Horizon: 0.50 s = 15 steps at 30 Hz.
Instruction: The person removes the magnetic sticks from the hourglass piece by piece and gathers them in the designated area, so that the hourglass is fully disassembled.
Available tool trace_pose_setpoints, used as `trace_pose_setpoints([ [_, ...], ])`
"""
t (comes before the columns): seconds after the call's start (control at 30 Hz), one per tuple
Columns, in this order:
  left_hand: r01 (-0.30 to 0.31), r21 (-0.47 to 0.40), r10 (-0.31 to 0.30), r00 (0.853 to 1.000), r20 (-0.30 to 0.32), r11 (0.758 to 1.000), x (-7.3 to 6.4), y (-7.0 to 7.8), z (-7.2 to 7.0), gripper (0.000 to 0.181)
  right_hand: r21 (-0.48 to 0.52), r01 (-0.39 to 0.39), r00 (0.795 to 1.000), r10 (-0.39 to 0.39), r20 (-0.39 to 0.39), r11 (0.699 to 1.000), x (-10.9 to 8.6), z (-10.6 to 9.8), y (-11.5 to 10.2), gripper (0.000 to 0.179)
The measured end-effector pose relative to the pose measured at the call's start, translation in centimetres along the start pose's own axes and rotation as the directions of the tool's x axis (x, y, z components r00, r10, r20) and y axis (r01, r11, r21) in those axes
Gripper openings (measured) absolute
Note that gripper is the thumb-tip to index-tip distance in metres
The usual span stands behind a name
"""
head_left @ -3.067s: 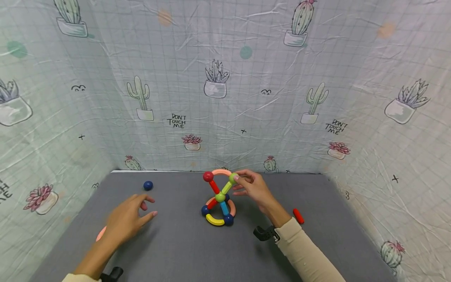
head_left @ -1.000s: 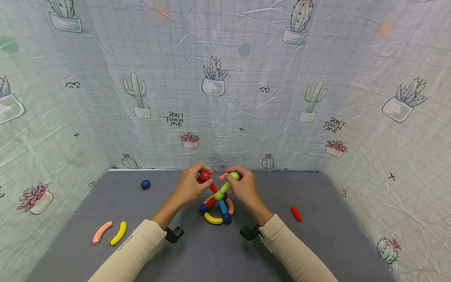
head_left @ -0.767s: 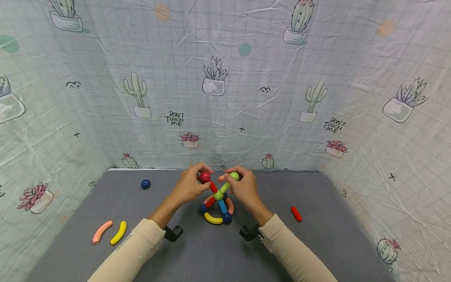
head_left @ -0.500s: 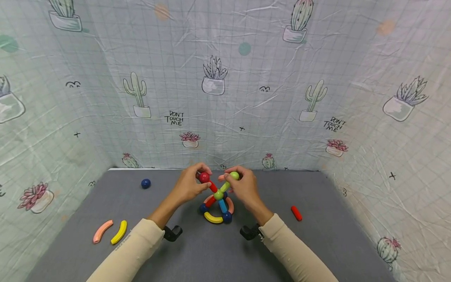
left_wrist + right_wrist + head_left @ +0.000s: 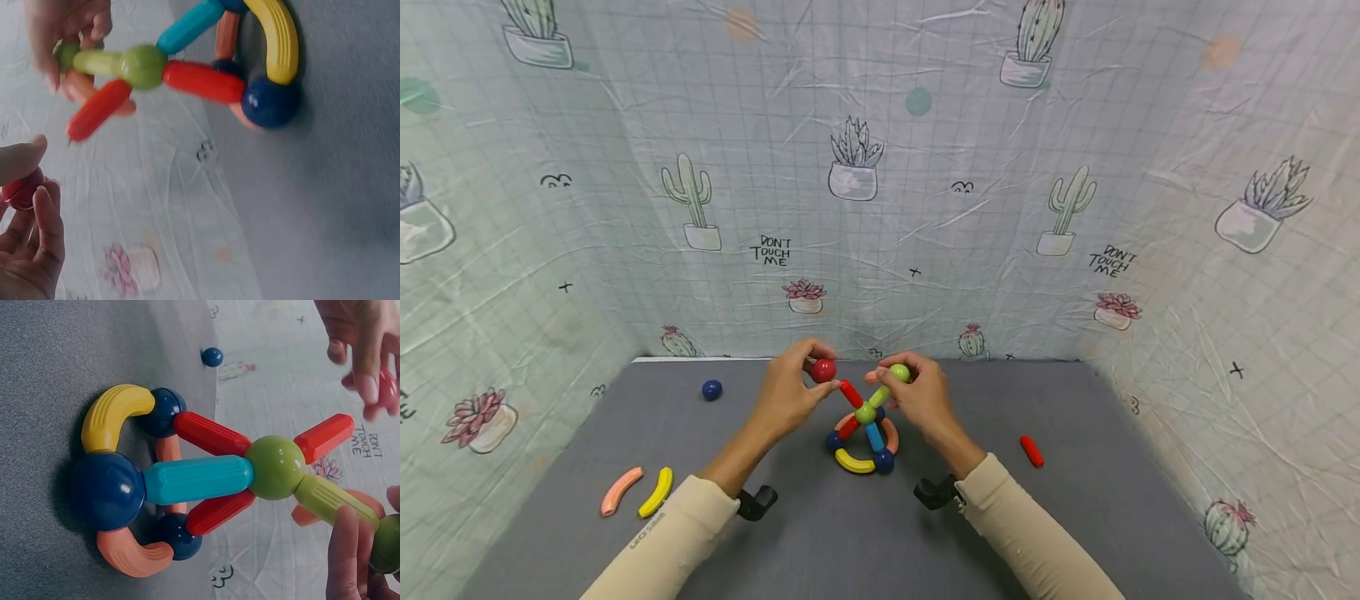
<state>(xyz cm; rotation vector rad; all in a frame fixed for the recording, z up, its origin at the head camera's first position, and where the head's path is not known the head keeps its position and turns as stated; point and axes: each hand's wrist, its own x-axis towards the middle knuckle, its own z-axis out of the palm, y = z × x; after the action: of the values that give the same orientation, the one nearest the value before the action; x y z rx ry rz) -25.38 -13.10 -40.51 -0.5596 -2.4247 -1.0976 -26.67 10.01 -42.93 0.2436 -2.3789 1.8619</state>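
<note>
My left hand (image 5: pixel 782 392) pinches a red ball (image 5: pixel 823 370) between thumb and fingers, just left of the free tip of an upper red rod (image 5: pixel 851 394). That rod rises from the central green ball (image 5: pixel 275 467) of a magnetic stick-and-ball model. With my right hand (image 5: pixel 925 402) I grip the upper green ball (image 5: pixel 899 373), which tops a light green rod (image 5: pixel 334 501). A salmon curved rod (image 5: pixel 365 503) juts from near that hand, partly hidden. Below, two red rods and a blue rod (image 5: pixel 199 480) run down to navy balls (image 5: pixel 106 490), ringed by yellow (image 5: pixel 112 415) and salmon curved rods.
On the grey table (image 5: pixel 820 542), a navy ball (image 5: pixel 712 390) lies back left. Loose salmon (image 5: pixel 621 492) and yellow (image 5: pixel 657 492) curved rods lie front left. A red rod (image 5: pixel 1032 451) rests at the right. A patterned sheet (image 5: pixel 917 208) stands behind and at both sides.
My left hand came from the left to the model's red ball, then drew it left off the upper red rod. The salmon arc no longer meets that ball. My right hand stays at the upper green ball.
</note>
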Motion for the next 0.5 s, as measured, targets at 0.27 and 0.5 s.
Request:
trace_pose_setpoints([
  [0.27, 0.108, 0.054, -0.107, 0.994, -0.027, 0.993, -1.1, -3.5, -3.9, 0.039, 0.045, -0.001, 1.000, 0.000, 0.014, 0.999, -0.2, -0.4, 0.2, 0.022],
  [0.5, 0.172, 0.111, -0.168, 0.985, -0.046, 0.979, -2.2, -7.6, -7.2, 0.043, 0.079, 0.012, 0.999, -0.016, 0.052, 0.997, -0.3, -1.1, 0.5, 0.024],
])
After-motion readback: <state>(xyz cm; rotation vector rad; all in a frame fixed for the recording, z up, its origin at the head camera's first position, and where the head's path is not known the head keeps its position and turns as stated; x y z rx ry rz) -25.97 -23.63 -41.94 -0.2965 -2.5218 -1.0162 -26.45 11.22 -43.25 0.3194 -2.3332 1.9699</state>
